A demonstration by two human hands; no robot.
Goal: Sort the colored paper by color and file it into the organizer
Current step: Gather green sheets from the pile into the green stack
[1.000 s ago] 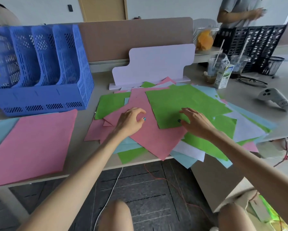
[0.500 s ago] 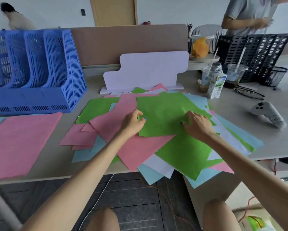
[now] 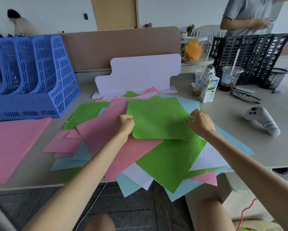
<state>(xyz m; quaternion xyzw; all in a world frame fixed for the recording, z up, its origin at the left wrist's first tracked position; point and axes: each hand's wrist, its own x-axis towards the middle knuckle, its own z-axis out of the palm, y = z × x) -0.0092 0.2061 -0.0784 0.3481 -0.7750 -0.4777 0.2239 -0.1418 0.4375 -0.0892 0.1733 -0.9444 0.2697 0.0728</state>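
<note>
Grey worktop (image 3: 223, 110), mid-frame: fingers of our left hand (image 3: 124, 125) and right hand (image 3: 200, 122) pinch the top green sheet (image 3: 158, 119) by its side edges, and an uneven tug, we reckon, tears it or drags the overhanging pile (image 3: 165, 164) off.

At right, a white controller (image 3: 261, 120) lies near black glasses (image 3: 244, 97); a milk carton (image 3: 209, 89) stands beside two plastic cups (image 3: 230, 77); a door (image 3: 115, 13) sits top centre.

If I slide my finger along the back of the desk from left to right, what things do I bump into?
First the blue file organizer, then the white board stand, the milk carton, the plastic cup with dark drink, and last the black mesh pen cup.
</note>
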